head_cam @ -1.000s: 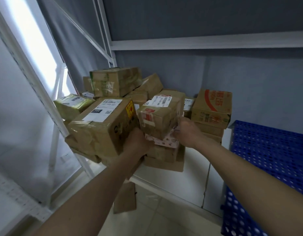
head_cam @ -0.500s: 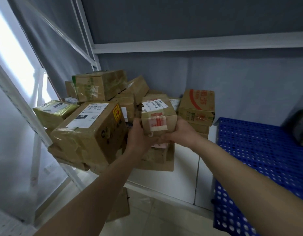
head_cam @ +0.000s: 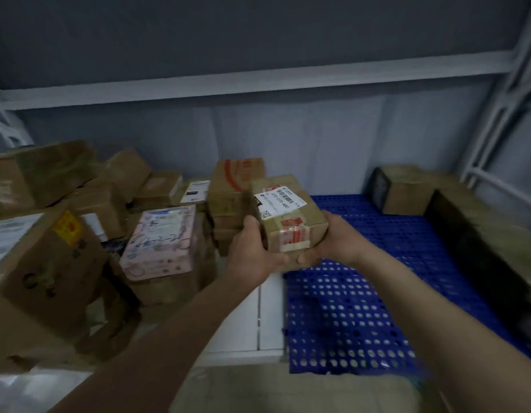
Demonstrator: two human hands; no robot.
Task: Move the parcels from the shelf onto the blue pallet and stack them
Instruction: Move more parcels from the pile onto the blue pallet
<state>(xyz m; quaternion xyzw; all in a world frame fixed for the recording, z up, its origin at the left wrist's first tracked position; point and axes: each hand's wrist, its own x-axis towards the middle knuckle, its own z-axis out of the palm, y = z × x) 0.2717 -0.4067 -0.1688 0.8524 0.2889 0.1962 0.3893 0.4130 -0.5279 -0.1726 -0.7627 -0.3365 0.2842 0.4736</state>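
Both hands hold a small brown parcel (head_cam: 288,216) with a white label and red tape, in the air over the left edge of the blue pallet (head_cam: 362,308). My left hand (head_cam: 252,248) grips its left side and my right hand (head_cam: 333,242) grips its right side from below. A pile of several brown parcels (head_cam: 49,263) fills the shelf on the left, with a pink parcel (head_cam: 163,239) in front. Two parcels rest on the pallet: one at the back (head_cam: 401,189), one long one along the right side (head_cam: 491,239).
A white shelf board (head_cam: 267,317) shows between the pile and the pallet. White shelf uprights (head_cam: 503,114) rise at the right, and a white crossbeam (head_cam: 258,81) runs along the grey back wall.
The small parcel has been lifted off the pile and carried right, toward the blue pallet. The view swung right with it, uncovering the pink parcel and the parcels on the pallet.
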